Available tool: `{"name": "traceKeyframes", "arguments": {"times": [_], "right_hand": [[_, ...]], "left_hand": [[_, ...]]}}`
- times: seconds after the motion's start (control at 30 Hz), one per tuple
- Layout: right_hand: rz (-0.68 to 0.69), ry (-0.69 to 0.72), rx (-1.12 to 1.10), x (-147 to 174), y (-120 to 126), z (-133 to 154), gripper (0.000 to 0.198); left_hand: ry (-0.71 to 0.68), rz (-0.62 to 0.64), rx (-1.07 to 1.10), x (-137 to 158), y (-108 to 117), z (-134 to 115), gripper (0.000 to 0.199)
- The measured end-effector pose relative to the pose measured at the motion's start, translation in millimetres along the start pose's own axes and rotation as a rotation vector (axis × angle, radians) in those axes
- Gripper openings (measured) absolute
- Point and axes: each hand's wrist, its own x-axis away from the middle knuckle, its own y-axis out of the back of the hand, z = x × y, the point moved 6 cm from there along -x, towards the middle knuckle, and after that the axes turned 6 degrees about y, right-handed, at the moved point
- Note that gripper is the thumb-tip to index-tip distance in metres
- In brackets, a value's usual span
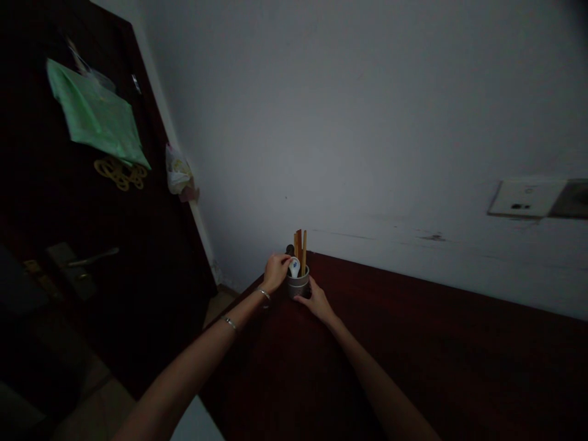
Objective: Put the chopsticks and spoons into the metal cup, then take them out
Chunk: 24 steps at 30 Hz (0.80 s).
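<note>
A grey utensil holder (298, 283) stands upright at the far corner of the dark red table (367, 331). Several wooden chopsticks (304, 248) rise out of it, beside a dark, round-topped utensil (290, 250). Also at its mouth is a white soup spoon (294, 267) with a small blue mark, bowl end up. The fingers of my left hand (275, 271) are closed on the edge of that spoon's bowl. From the right, my right hand (316, 299) grips the lower part of the holder; some of its fingers are hidden behind it.
A pale wall (349, 153) rises behind the table, with a socket plate (526, 198) at right. On the left is a dark door (151, 263) with a lever handle (92, 257) and a hanging green cloth (98, 116). A plastic bag (177, 171) hangs by the frame.
</note>
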Motion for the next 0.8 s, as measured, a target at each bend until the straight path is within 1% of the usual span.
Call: {"name": "traceKeyframes", "arguments": {"times": [0.1, 0.23, 0.33, 0.43, 0.5, 0.57, 0.67, 0.73, 0.77, 0.8], "right_hand": [[0.004, 0.0, 0.012, 0, 0, 0, 0.082], [0.021, -0.006, 0.022, 0, 1, 0, 0.089], [0.034, -0.01, 0.021, -1, 1, 2, 0.091], [0.039, 0.015, 0.003, -2, -1, 4, 0.092], [0.037, 0.018, 0.004, -2, 0, 3, 0.096], [0.029, -0.025, 0.028, 0, 5, -3, 0.101], [-0.005, -0.088, 0.08, 7, 28, -6, 0.104], [-0.053, -0.083, 0.103, 12, 51, 3, 0.092], [-0.085, -0.086, 0.104, 15, 63, 10, 0.079], [-0.133, -0.101, 0.096, 18, 74, 19, 0.063]], "left_hand": [[-0.077, -0.086, -0.015, -6, 13, -18, 0.013], [-0.19, -0.198, -0.064, -13, 40, -50, 0.019], [-0.228, -0.274, -0.086, -15, 62, -73, 0.019], [-0.234, -0.3, -0.082, -15, 77, -89, 0.018], [-0.226, -0.301, -0.066, -13, 83, -94, 0.018], [-0.208, -0.284, -0.046, -9, 86, -96, 0.018], [-0.157, -0.208, 0.009, -1, 84, -95, 0.017], [-0.11, -0.138, 0.066, 6, 79, -92, 0.016], [-0.086, -0.103, 0.097, 10, 76, -91, 0.016], [-0.06, -0.066, 0.127, 14, 72, -89, 0.016]]}}
